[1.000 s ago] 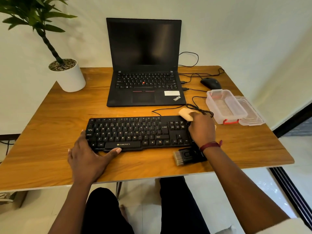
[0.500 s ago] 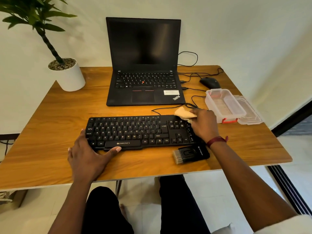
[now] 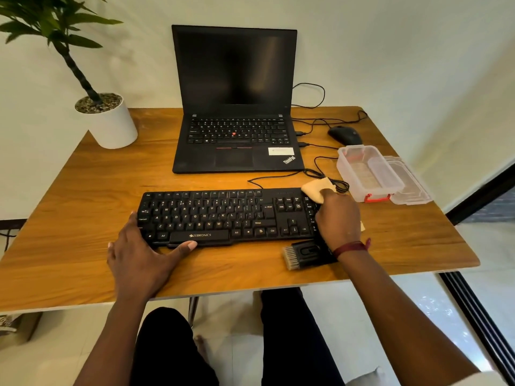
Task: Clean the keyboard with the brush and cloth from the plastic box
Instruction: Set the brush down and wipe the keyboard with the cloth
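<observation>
A black keyboard lies across the middle of the wooden table. My right hand presses a folded beige cloth onto the keyboard's right end, over the number pad. My left hand rests flat at the keyboard's front left corner, thumb against its front edge. A black brush with pale bristles lies on the table just in front of the keyboard, partly under my right wrist. The clear plastic box stands open to the right, its lid beside it.
An open black laptop stands behind the keyboard. A black mouse and loose cables lie at the back right. A white potted plant stands at the back left corner. My knees are below the table's front edge.
My right hand with the cloth moved away along the keyboard's right end, then came back a little towards me. My left hand has stayed in place.
</observation>
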